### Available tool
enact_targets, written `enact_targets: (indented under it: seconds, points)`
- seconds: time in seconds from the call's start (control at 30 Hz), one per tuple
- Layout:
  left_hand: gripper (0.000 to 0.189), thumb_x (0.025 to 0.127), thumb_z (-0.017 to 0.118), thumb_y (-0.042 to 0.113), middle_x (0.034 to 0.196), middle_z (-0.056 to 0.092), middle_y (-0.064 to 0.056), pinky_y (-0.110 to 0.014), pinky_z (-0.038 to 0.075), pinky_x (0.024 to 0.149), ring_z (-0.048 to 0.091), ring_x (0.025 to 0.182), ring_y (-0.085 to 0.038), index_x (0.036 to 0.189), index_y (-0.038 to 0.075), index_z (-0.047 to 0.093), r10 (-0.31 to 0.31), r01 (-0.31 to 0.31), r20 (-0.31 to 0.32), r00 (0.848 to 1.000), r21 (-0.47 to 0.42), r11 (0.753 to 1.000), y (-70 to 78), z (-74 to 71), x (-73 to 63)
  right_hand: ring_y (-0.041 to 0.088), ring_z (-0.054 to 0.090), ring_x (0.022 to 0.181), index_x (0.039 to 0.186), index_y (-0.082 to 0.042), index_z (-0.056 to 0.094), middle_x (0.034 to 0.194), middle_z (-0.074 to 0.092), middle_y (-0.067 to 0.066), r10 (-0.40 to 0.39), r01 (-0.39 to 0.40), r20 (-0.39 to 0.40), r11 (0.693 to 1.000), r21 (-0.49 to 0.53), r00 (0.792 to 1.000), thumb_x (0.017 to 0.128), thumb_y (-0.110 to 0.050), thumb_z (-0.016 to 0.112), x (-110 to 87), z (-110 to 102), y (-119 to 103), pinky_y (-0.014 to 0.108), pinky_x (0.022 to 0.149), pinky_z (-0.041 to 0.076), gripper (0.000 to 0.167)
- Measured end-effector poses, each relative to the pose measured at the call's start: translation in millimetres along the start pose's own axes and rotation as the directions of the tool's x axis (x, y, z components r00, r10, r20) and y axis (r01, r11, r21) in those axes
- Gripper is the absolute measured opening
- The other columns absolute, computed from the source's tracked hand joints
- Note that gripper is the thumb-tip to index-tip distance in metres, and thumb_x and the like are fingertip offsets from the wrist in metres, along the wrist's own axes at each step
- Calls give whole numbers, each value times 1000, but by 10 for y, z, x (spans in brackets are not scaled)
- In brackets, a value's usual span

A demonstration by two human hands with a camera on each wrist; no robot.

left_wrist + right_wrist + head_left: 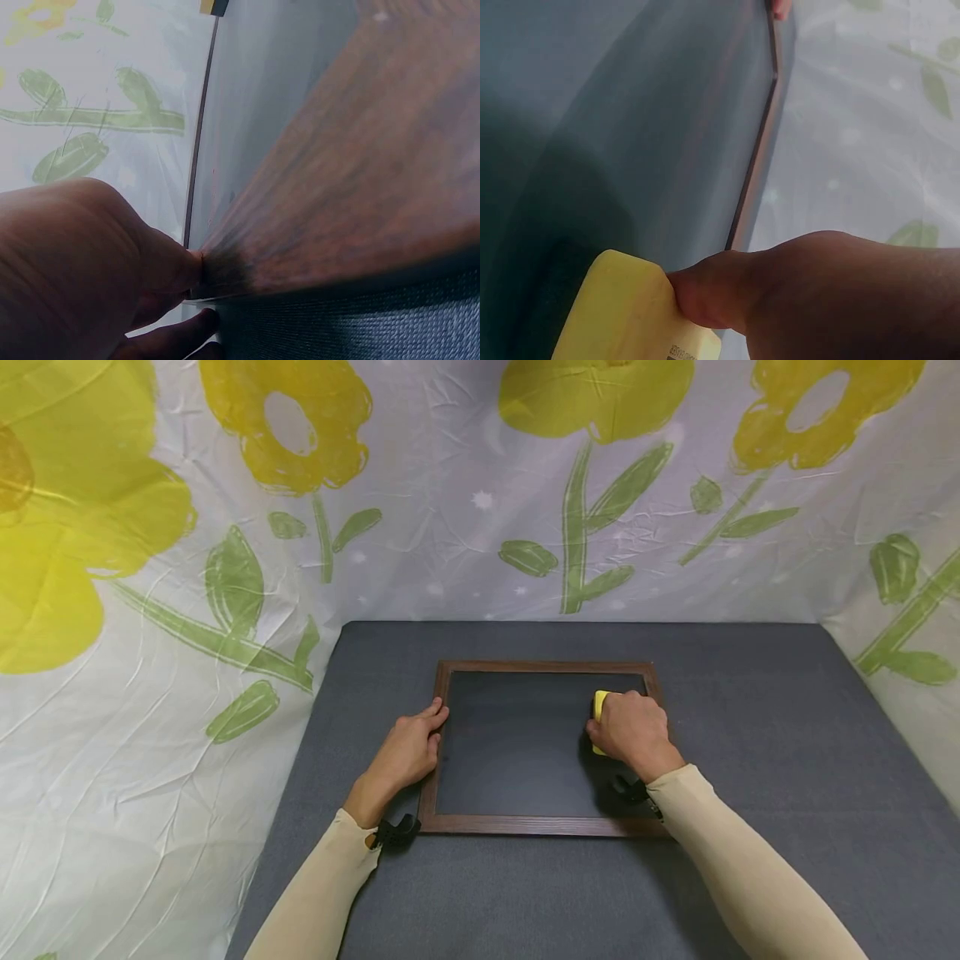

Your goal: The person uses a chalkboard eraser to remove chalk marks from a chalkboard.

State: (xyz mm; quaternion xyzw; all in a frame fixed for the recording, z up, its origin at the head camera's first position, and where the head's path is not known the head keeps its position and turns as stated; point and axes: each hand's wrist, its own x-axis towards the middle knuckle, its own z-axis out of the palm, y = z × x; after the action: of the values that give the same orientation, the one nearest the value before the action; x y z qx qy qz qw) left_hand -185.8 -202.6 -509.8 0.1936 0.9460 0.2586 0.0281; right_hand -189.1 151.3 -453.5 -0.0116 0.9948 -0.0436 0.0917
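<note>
A framed chalkboard [517, 743] lies flat, its brown wooden frame [540, 825] around a dark surface. At the frame's left side is my left hand [408, 747]; the left wrist view shows the thumb [176, 262] against the frame's edge and fingertips [206, 322] just below it, holding the side. My right hand [633, 731] grips a yellow board eraser [597, 702] over the right part of the board. In the right wrist view the thumb [712, 292] presses the side of the eraser [615, 307]. Most of that hand's other fingers are hidden there.
The board lies on a table covered in dark grey cloth [787, 718]. Behind and at the sides hangs a pale sheet [435, 527] printed with yellow flowers and green leaves. Both wrists carry black straps below beige sleeves [750, 877].
</note>
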Motion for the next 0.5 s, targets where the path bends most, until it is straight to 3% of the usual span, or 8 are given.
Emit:
enact_targets:
  seconds: [0.5]
  points:
    - [52, 102, 62, -4, 166, 48, -24, -55, 56, 111, 58, 145, -43, 155, -6, 57, 1, -1, -11, 1000, 1, 1000, 10, -3, -9, 30, 67, 60, 92, 1, 74, 73, 67, 15, -24, 23, -13, 999, -25, 1000, 102, -40, 72, 84, 69, -454, 45, 55, 61, 42]
